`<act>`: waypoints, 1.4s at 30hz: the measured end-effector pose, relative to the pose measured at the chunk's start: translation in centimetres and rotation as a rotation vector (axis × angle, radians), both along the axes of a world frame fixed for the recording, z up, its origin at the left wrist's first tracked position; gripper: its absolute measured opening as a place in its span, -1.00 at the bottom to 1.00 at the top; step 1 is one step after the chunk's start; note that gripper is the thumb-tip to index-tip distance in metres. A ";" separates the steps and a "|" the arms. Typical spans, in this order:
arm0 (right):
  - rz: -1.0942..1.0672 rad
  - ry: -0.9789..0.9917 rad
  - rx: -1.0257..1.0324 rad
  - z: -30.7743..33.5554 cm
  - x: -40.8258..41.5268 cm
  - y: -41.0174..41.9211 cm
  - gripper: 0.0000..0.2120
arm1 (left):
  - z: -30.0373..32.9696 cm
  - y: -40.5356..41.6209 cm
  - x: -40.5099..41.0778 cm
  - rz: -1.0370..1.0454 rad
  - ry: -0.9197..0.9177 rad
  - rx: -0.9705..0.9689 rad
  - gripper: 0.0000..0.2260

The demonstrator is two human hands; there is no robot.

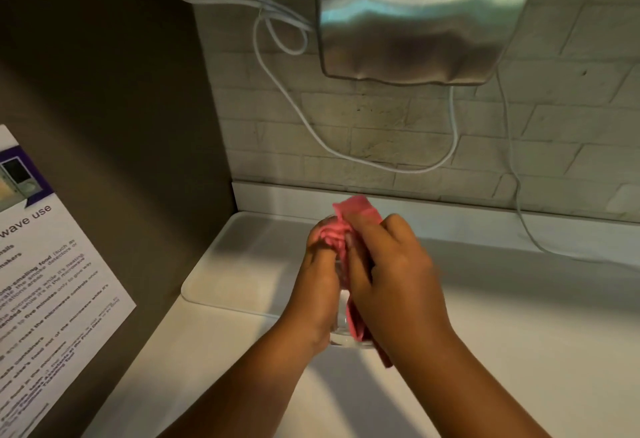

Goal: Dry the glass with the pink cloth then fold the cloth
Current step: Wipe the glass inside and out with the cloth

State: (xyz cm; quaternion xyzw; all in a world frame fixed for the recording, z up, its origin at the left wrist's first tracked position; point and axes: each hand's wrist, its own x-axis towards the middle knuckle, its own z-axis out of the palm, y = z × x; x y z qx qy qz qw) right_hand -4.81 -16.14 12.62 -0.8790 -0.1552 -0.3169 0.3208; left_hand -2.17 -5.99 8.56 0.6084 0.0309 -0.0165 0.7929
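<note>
Mid-wipe above the white counter (221, 351), the left hand (317, 285) wraps the clear glass (341, 323) to steady it while the right hand (391, 282) pinches the pink cloth (356, 209), bunched into its mouth, apparently drying inside.

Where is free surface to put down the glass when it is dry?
The white tray is bare left of the left hand. The white counter is bare right of the right hand, up to the white cable. The middle is crowded: both hands grip the clear glass and pink cloth.
</note>
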 end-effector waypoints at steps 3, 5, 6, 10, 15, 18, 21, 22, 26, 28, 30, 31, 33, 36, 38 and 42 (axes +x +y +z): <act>-0.061 0.028 0.164 0.8 1.8 -0.8 -0.70 | -0.1 -0.4 -0.2 0.018 -0.020 -0.030 -0.58; -0.062 0.057 0.264 0.7 2.3 -1.2 -0.71 | 0.0 -0.3 -0.1 0.038 -0.012 -0.061 -0.61; -0.052 0.063 0.290 0.5 2.1 -1.3 -0.72 | 0.2 -0.1 0.1 0.049 -0.009 -0.073 -0.62; 0.006 0.044 0.213 -0.8 -0.3 -0.7 -0.72 | 0.7 0.9 1.4 0.100 0.008 -0.085 -0.64; 0.009 0.014 -0.028 -1.1 -1.9 0.4 -0.65 | 0.5 0.9 1.1 -0.002 0.018 -0.074 -0.50; -0.017 0.004 0.012 -0.3 -0.4 0.2 -0.70 | 0.3 0.3 0.2 0.009 -0.023 0.044 -0.50; -0.075 0.017 0.153 0.7 1.9 -0.6 -0.72 | -0.3 -0.3 -0.4 0.004 -0.037 0.060 -0.61; -0.086 0.024 0.209 0.8 2.5 -0.9 -0.71 | -0.4 -0.4 -0.4 0.009 -0.034 0.059 -0.64; -0.040 0.061 0.366 0.4 2.7 -1.1 -0.74 | -0.2 0.2 0.4 0.067 -0.032 0.015 -0.71; 0.005 0.075 0.370 -0.3 1.8 -0.6 -0.74 | 0.1 0.8 1.1 0.108 -0.035 -0.007 -0.70; 0.038 0.064 0.296 -1.1 0.7 -0.2 -0.73 | 0.7 1.3 1.6 0.136 -0.022 -0.014 -0.67; 0.042 0.056 0.233 -1.3 0.3 0.1 -0.72 | 1.0 1.4 1.7 0.132 -0.001 -0.016 -0.63; 0.041 0.042 0.133 -1.5 -0.1 0.4 -0.70 | 1.1 1.4 1.6 0.110 0.029 -0.010 -0.54; 0.038 0.037 0.103 -1.0 0.7 0.4 -0.71 | 0.3 1.0 1.4 0.068 -0.018 0.063 -0.58; -0.002 0.020 0.131 -0.4 2.0 -0.1 -0.73 | -0.3 0.5 0.9 0.048 -0.035 0.095 -0.62; -0.055 0.058 0.327 0.3 4.6 -1.4 -0.72 | -0.7 -0.4 0.1 0.054 -0.020 0.120 -0.73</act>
